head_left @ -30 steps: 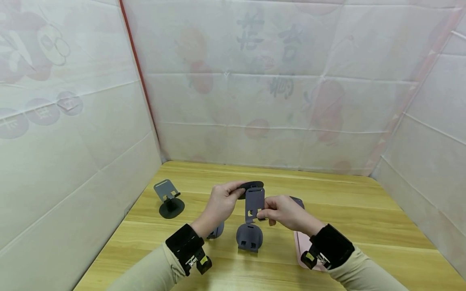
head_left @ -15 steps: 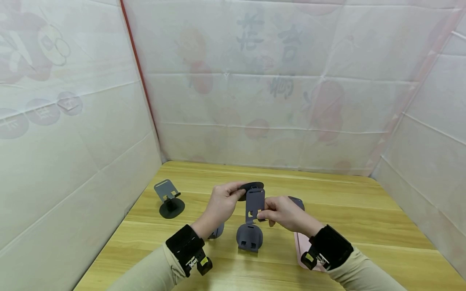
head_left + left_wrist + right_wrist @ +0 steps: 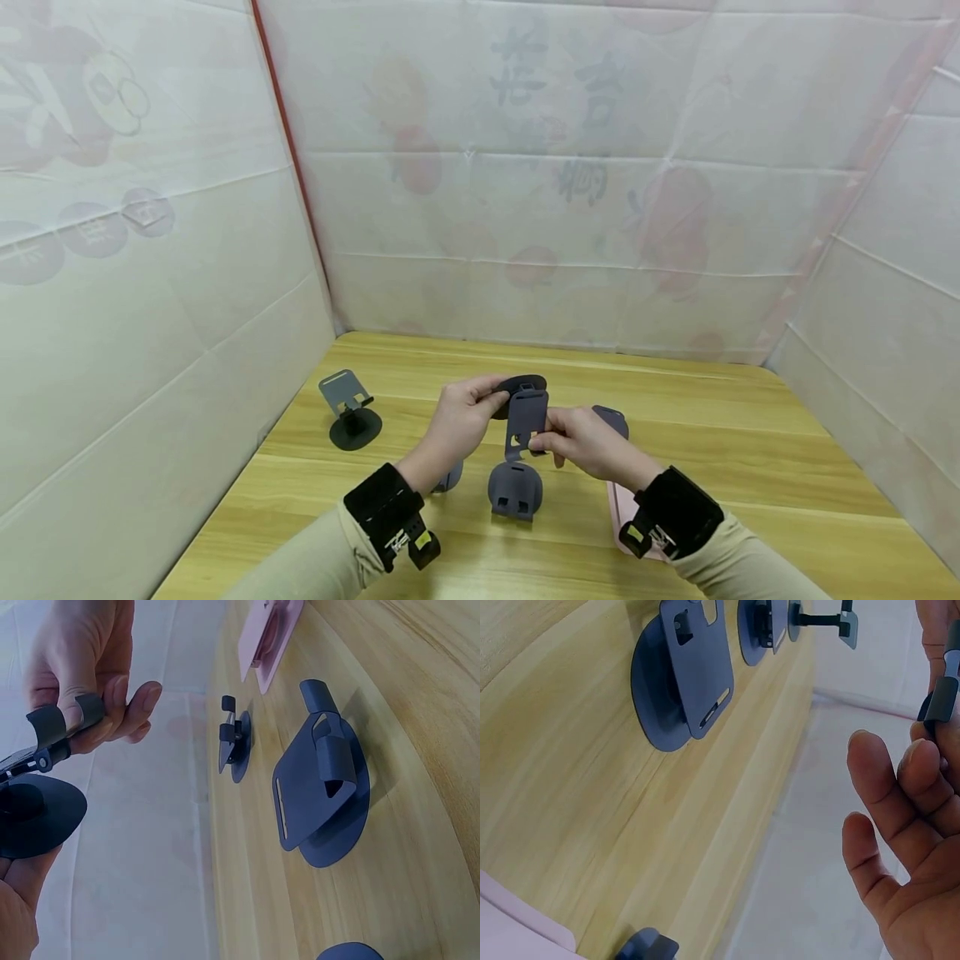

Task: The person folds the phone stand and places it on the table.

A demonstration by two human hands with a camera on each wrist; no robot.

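Above the table's middle, both hands hold a dark grey folding phone stand [image 3: 525, 411]. My left hand [image 3: 471, 414] grips its round base [image 3: 34, 817] between thumb and fingers. My right hand [image 3: 558, 439] pinches the lower lipped edge of its flat plate [image 3: 64, 724], which stands roughly upright in the head view. In the right wrist view only the right fingers [image 3: 900, 825] and a bit of the held stand [image 3: 943, 694] show.
A folded grey stand [image 3: 514, 490] lies on the wooden table [image 3: 750, 467] under the hands, another stand [image 3: 450, 477] by my left wrist, and a third one [image 3: 611, 419] behind my right hand. An unfolded stand [image 3: 348, 408] is at left. A pink tray [image 3: 621, 504] lies under my right forearm. White sheeting walls the table in.
Both hands and the held stand have shifted very slightly to the right. The grips are the same, and nothing on the table has moved.
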